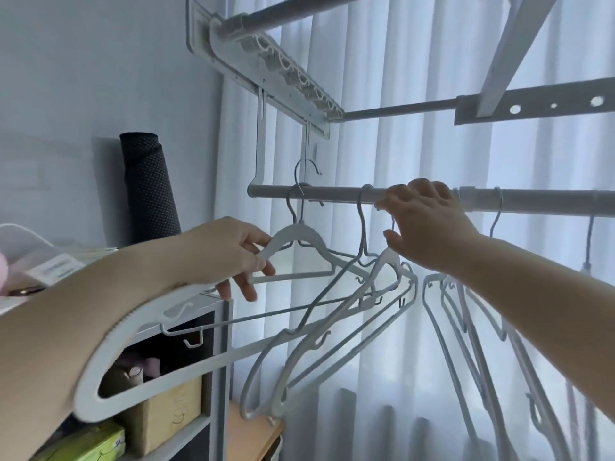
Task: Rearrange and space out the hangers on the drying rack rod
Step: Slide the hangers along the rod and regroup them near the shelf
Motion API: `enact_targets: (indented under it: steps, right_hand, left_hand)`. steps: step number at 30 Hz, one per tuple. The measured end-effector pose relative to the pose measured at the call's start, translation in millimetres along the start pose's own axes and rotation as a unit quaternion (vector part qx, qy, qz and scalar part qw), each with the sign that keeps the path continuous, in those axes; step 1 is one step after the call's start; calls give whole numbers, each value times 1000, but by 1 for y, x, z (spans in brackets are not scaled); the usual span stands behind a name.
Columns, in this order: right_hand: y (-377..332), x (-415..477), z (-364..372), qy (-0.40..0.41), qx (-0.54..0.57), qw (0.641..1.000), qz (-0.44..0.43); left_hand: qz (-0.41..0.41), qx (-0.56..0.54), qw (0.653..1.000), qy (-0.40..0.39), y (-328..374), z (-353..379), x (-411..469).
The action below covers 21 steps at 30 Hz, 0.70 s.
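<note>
A grey rod (326,194) of the drying rack runs across the middle, carrying several white hangers. My left hand (229,252) pinches the left shoulder of the leftmost hanger (299,232), whose metal hook sits over the rod. My right hand (426,224) reaches up to the rod, its fingers curled at the hook of another hanger (387,261) while the thumb points down by that hanger's neck. A wire-hooked hanger (361,221) hangs between the two. More hangers (466,314) dangle at the right, behind my right forearm.
Upper rack rails (276,78) and a crossbar (399,109) stand overhead. White curtains (399,61) fill the background. A shelf unit (219,344) with boxes stands at lower left, and a dark rolled mat (149,191) leans on the wall.
</note>
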State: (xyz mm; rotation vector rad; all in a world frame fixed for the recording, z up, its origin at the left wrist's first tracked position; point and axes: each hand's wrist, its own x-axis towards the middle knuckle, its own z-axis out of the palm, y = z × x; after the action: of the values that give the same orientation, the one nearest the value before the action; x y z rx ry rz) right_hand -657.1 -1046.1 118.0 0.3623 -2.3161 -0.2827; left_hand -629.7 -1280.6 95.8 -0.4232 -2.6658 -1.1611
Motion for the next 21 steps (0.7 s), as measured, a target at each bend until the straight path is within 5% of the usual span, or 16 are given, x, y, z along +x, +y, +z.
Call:
enact_targets:
  steps: [21]
  right_hand:
    - [10,-9,3,-22,-34,999,6]
  left_hand:
    - [30,37,999,-13,-5,58,66]
